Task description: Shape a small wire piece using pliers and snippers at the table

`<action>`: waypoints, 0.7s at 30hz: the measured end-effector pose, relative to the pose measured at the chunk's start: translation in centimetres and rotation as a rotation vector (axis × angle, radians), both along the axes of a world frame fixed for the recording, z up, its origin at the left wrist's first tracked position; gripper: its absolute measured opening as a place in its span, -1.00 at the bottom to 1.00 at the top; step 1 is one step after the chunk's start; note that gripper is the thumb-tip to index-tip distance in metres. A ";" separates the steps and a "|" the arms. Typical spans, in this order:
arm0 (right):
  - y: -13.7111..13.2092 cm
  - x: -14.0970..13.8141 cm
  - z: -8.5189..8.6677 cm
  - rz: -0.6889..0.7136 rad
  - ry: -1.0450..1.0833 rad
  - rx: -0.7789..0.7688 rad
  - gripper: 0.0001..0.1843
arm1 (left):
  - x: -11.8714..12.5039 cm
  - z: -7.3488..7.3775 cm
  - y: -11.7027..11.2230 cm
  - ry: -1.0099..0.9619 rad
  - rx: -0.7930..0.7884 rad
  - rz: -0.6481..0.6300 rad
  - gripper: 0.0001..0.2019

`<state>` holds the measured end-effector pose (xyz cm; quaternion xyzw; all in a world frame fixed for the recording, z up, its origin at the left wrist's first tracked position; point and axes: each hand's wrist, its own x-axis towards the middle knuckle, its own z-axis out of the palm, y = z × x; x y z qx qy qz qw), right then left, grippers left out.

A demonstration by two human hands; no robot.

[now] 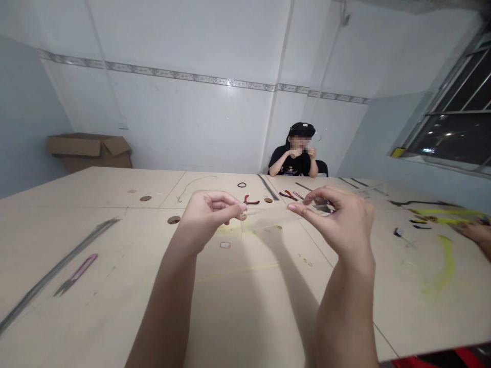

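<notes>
My left hand point(209, 217) is raised above the table, thumb and fingers pinched on a small pale piece point(243, 216), too blurred to name. Opposite it, my right hand point(339, 220) also has thumb and forefinger pressed together. Between the two pinches runs a faint, thin translucent strand point(268, 208), its ends hidden in my fingers. Below my hands, a small white tag with a red border point(225, 245) lies on the table, with several tiny curled bits point(306, 260) to its right.
On the table point(126, 301) are thread snips point(79, 273), grey strand bundles point(63, 266), red-handled pliers point(251, 201), a second pair point(288, 195), a black ring point(241, 184) and yellow strands point(445, 260). A person point(295, 158) sits opposite. Another person's hand point(477, 231) shows at right.
</notes>
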<state>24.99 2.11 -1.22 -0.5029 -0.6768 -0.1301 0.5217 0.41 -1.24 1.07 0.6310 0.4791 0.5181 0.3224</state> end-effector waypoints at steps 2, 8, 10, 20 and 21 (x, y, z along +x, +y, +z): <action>0.0 0.0 0.0 -0.002 0.002 -0.002 -0.47 | 0.0 -0.1 0.1 0.000 0.005 -0.004 -0.84; 0.0 0.0 0.0 -0.009 0.003 -0.009 -0.48 | -0.1 -0.1 0.0 0.000 0.001 -0.005 -0.84; 0.0 0.0 0.0 -0.012 0.004 -0.008 -0.48 | 0.0 -0.1 0.0 0.003 -0.004 0.002 -0.84; 0.0 -0.1 0.0 0.000 0.014 -0.027 -0.45 | 0.0 -0.1 -0.2 -0.020 -0.004 -0.015 -0.83; 0.0 -0.1 0.0 0.003 0.016 -0.029 -0.45 | 0.0 -0.1 -0.2 -0.021 -0.006 -0.017 -0.83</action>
